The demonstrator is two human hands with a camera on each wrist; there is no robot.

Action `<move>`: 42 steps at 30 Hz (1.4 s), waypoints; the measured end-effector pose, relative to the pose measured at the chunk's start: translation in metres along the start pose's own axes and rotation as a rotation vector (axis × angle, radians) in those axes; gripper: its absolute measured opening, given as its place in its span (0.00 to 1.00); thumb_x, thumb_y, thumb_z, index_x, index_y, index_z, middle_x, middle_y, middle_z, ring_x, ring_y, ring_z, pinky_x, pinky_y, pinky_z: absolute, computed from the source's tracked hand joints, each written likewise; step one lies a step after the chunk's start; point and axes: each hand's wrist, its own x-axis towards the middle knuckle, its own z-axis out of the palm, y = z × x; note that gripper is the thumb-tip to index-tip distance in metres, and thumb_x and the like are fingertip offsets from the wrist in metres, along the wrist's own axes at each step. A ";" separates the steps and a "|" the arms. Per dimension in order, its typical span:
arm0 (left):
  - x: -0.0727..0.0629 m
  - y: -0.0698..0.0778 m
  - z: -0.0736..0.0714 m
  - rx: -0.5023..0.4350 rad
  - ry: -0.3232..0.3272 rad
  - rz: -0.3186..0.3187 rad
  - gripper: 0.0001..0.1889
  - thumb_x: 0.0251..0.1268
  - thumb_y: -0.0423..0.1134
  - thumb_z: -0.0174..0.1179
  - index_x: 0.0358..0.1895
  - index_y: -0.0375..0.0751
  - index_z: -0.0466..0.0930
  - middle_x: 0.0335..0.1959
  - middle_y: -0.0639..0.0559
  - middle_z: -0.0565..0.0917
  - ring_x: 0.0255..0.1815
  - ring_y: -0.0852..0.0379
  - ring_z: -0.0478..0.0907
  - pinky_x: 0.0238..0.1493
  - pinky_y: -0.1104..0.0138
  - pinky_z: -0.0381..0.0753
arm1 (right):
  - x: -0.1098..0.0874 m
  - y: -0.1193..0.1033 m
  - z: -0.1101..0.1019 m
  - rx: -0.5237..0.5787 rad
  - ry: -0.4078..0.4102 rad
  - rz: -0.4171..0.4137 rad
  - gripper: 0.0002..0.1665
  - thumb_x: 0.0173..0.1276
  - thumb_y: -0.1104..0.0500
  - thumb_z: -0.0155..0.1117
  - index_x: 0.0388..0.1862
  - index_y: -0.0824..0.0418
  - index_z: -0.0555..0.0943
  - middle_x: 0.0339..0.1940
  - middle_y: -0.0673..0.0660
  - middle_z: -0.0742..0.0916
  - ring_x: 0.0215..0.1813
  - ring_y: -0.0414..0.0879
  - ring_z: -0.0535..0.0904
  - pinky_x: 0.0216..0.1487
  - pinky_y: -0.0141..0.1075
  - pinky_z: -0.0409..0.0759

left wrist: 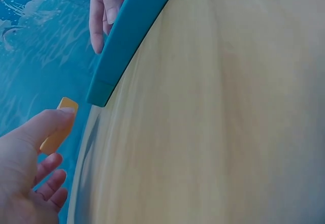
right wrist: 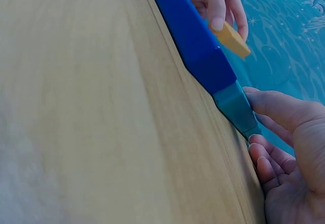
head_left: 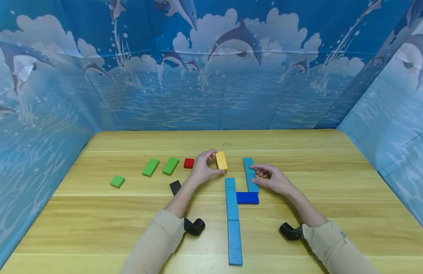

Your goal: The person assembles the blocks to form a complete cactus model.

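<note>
My left hand pinches a yellow-orange rectangular block between thumb and fingers, beyond the far end of a row of light blue blocks. In the left wrist view, the yellow block shows past the thumb. My right hand is at the right side of a shorter light blue pair of blocks, with thumb and index fingertips right at its edge. A dark blue block lies crosswise between the long row and the near end of the pair. The right wrist view shows the right thumb against the light blue side.
Left of my left hand lie a red block, two longer green blocks and a small green one. A black block is partly covered by the left forearm. Dolphin-print curtains surround the wooden table.
</note>
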 end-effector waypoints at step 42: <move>0.009 -0.004 0.011 0.048 -0.164 -0.049 0.22 0.57 0.40 0.63 0.56 0.39 0.74 0.46 0.47 0.75 0.49 0.50 0.68 0.52 0.61 0.67 | 0.000 -0.001 0.000 0.012 -0.007 -0.010 0.27 0.60 0.58 0.65 0.58 0.65 0.73 0.38 0.60 0.75 0.37 0.50 0.66 0.36 0.31 0.66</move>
